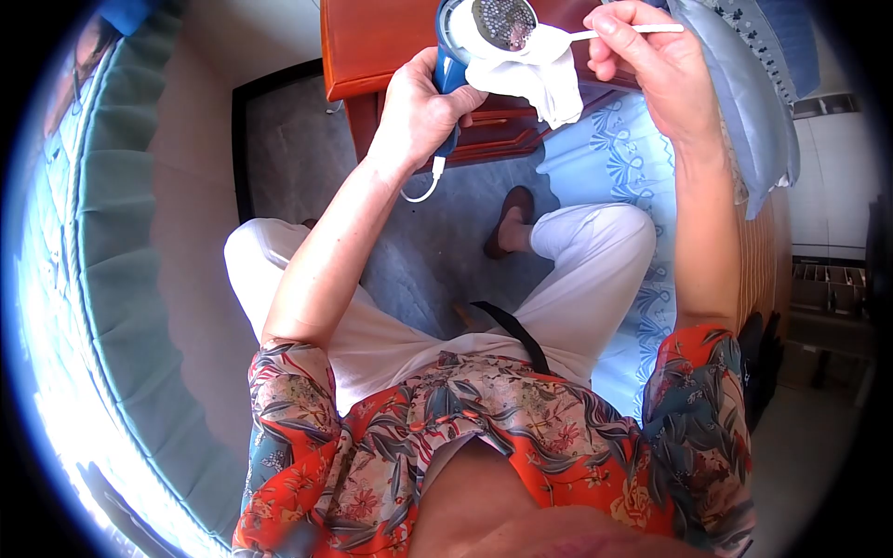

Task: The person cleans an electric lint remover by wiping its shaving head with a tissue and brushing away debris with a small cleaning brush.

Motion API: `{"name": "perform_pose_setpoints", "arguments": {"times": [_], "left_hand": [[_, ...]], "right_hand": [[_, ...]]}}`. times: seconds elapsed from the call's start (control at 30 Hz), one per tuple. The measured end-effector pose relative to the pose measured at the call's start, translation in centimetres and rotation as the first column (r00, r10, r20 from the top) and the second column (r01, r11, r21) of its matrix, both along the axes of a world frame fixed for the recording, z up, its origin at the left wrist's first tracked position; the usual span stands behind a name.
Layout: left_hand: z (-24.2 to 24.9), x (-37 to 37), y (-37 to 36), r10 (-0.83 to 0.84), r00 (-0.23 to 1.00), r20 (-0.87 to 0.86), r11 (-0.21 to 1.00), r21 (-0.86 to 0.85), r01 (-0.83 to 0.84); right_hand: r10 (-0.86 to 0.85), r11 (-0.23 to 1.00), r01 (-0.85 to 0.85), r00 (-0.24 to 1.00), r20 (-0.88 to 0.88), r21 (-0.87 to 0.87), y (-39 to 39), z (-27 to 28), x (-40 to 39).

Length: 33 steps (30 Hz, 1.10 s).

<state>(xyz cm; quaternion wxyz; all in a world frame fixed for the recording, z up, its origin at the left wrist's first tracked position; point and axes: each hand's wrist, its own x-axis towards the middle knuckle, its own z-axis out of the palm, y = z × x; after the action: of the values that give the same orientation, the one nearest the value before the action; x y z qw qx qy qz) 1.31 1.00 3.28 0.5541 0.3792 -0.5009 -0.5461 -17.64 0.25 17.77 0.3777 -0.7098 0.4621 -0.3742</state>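
Note:
My left hand (423,107) is wrapped round the blue handle of a fabric shaver (448,74), whose round white head with a perforated metal mesh (503,22) faces up. A crumpled white cloth or tissue (544,88) hangs just below and beside the head, close to my left fingertips. In my right hand (646,60), a thin white stick (659,29) is pinched between thumb and fingers. It points left toward the shaver head, and its far end overlaps the white cloth. A white cable (433,181) is plugged into the bottom of the handle.
A reddish-brown wooden cabinet (381,46) with drawers stands just beyond my hands. To the right are a bed with a pale blue patterned skirt (609,158) and blue pillows (744,93). A green-edged curtain or cover (121,260) runs along the left. Grey flooring (419,251) shows between my knees.

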Motion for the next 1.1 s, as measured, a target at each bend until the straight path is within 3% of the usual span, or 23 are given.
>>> {"name": "perform_pose_setpoints", "arguments": {"times": [0.07, 0.17, 0.4, 0.5, 0.6, 0.7, 0.8, 0.93, 1.1], "left_hand": [[0.1, 0.0, 0.0, 0.019, 1.0, 0.024, 1.0, -0.001, -0.019], [0.0, 0.0, 0.0, 0.046, 0.996, 0.071, 0.999, -0.017, -0.045], [0.1, 0.2, 0.0, 0.012, 0.998, 0.058, 0.999, -0.035, -0.01], [-0.2, 0.4, -0.1, 0.032, 0.995, 0.091, 0.999, -0.008, -0.031], [-0.2, 0.5, -0.2, 0.067, 0.995, 0.078, 0.998, -0.007, -0.067], [-0.2, 0.5, -0.2, 0.117, 0.984, 0.138, 0.993, -0.051, -0.111], [-0.3, 0.6, -0.2, 0.15, 0.971, 0.187, 0.989, -0.045, -0.144], [-0.6, 0.5, -0.4, 0.282, 0.91, 0.304, 0.957, -0.157, -0.244], [-0.2, 0.2, 0.1, 0.335, 0.881, 0.333, 0.94, -0.182, -0.288]], "right_hand": [[0.035, 0.999, -0.035, 0.999, 0.024, -0.023, -0.1, -0.8, -0.3], [0.052, 0.98, -0.043, 0.998, 0.044, -0.195, -0.7, -2.9, -1.0], [0.067, 0.879, -0.093, 0.995, -0.073, -0.468, -0.8, -4.5, -1.3], [0.064, 0.873, -0.123, 0.988, -0.139, -0.472, -0.4, -4.4, -1.1], [0.076, 0.926, -0.079, 0.997, -0.024, -0.368, 0.5, -4.7, -0.6], [0.085, 0.939, -0.09, 0.996, -0.03, -0.332, 0.9, -5.1, -0.3], [0.115, 0.963, -0.083, 0.987, 0.111, -0.256, 1.0, -5.7, 0.1], [0.053, 0.993, -0.016, 0.949, 0.312, -0.12, 2.1, -7.1, 0.4], [0.021, 0.983, 0.035, 0.953, 0.302, -0.179, 3.5, -7.8, 1.8]]}}
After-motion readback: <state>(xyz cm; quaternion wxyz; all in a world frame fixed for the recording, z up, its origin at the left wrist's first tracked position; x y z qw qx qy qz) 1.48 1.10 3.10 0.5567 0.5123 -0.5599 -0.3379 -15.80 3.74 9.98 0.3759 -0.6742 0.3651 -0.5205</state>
